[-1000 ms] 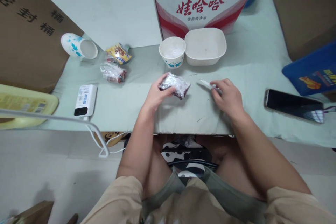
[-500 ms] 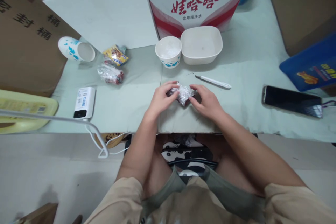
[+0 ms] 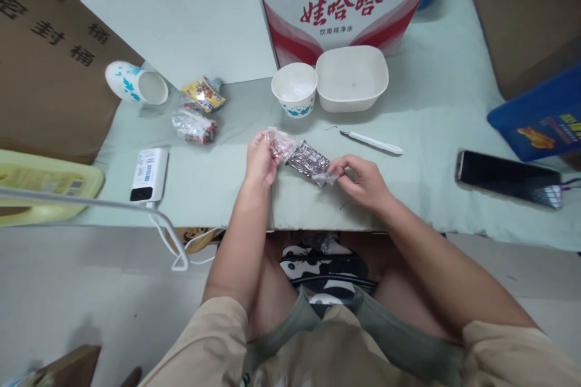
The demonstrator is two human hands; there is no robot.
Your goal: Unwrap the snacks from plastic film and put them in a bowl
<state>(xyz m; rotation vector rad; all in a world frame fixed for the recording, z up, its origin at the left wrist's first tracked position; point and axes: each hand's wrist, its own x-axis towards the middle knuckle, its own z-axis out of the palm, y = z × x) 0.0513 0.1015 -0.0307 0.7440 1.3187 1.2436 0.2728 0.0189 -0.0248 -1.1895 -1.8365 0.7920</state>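
Between my hands is a dark packet in clear plastic wrap (image 3: 308, 160), stretched out at a slant just over the cloth. My left hand (image 3: 262, 160) is closed on the crumpled, pinkish end of the wrap. At the opposite end, the fingers of my right hand (image 3: 361, 178) pinch a clear corner. What exactly the packet contains cannot be made out. A white craft knife (image 3: 374, 143) lies beyond my right hand. Behind the packet stand a paper cup (image 3: 297, 97) with blue leaves and a white rectangular bowl (image 3: 351, 81), side by side.
A yellow snack packet (image 3: 204, 95) and a plastic-wrapped bundle (image 3: 195, 127) lie at left, near a tipped paper cup (image 3: 136, 83) and a white power bank (image 3: 149, 175). At right are a phone (image 3: 506, 178) and a blue package (image 3: 540, 115). A white-and-red carton (image 3: 345, 6) stands behind.
The crumpled wrapped bundle has been pulled out lengthwise, exposing the dark packet. My left hand moved left and closed on one end; my right hand now pinches the other.
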